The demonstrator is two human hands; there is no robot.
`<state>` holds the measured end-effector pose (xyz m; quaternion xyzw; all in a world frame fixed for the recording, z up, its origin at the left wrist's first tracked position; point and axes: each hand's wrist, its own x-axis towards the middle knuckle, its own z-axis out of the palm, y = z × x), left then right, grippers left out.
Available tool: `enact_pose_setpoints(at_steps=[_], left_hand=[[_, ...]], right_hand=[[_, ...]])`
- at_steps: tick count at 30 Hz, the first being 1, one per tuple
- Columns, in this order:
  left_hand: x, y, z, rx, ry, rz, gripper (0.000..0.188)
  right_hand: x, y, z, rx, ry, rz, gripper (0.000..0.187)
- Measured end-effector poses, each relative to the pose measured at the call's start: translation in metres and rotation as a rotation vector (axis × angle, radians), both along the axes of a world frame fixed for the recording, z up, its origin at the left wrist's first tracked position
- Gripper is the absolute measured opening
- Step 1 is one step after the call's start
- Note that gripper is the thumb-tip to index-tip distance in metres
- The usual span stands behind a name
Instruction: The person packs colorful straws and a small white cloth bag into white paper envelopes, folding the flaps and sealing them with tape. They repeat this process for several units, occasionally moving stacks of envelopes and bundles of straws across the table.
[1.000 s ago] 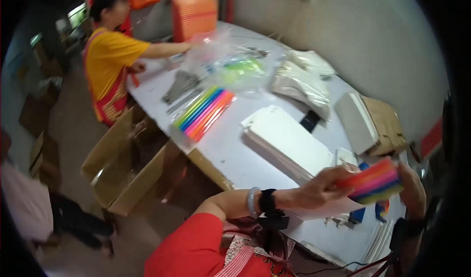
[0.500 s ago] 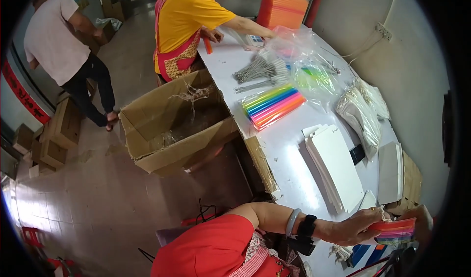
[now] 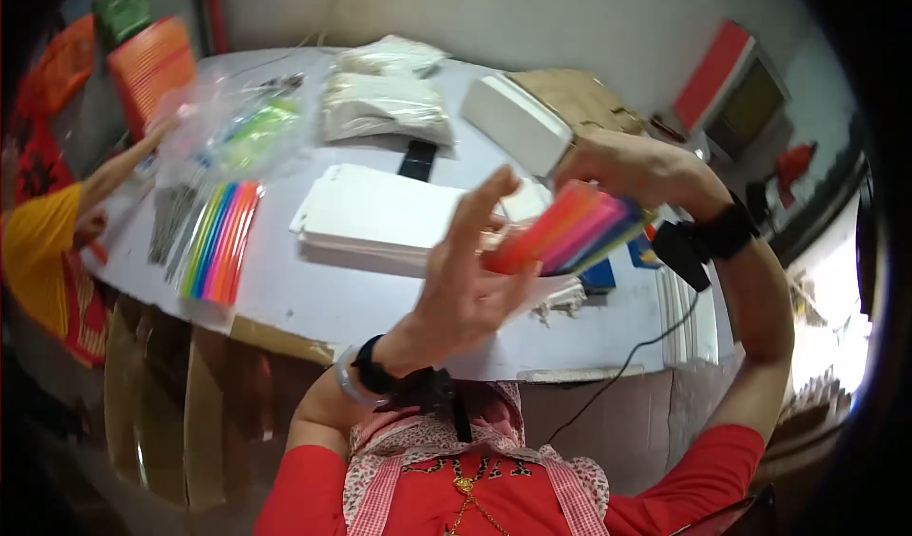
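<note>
Left hand (image 3: 461,284) has splayed wide beside the multicoloured bundle (image 3: 572,230), which the curled right hand (image 3: 638,168) holds.

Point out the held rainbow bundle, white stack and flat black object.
Held rainbow bundle (image 3: 567,234): head view, striped middle.
White stack (image 3: 385,206): head view, top face middle.
Flat black object (image 3: 417,161): head view, visible face.

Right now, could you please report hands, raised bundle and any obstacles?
Left hand, fingers spread. Right hand at upper edge of multicoloured bundle, grip unclear. Bundle tilted above table. White sheet stack behind left hand.
</note>
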<state>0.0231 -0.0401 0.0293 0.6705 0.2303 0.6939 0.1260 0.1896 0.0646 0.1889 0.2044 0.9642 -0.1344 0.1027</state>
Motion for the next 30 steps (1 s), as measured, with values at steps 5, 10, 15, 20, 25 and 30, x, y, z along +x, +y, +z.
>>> enact_pose_setpoints(at_steps=[5,10,15,20,25,30], left_hand=[[-0.007,0.007,0.034,0.176,0.271,0.194,0.053],[0.005,0.005,0.058,0.211,0.229,0.178,0.042],[-0.005,0.015,0.054,0.324,0.489,0.335,0.027],[-0.010,0.013,0.026,0.307,0.443,0.426,0.025],[-0.007,0.007,0.009,0.227,0.398,0.433,0.025],[-0.003,0.007,-0.009,0.124,0.298,0.364,0.023]], right_hand=[[0.008,-0.016,0.000,0.026,0.046,-0.193,0.012],[0.010,-0.008,-0.011,0.021,0.128,-0.122,0.012],[0.004,-0.008,-0.022,0.060,0.204,-0.166,0.012],[0.012,-0.012,-0.034,0.038,0.333,-0.218,0.011],[0.021,-0.024,-0.054,0.220,0.524,-0.110,0.009],[0.027,-0.038,-0.074,0.548,0.656,0.037,0.015]])
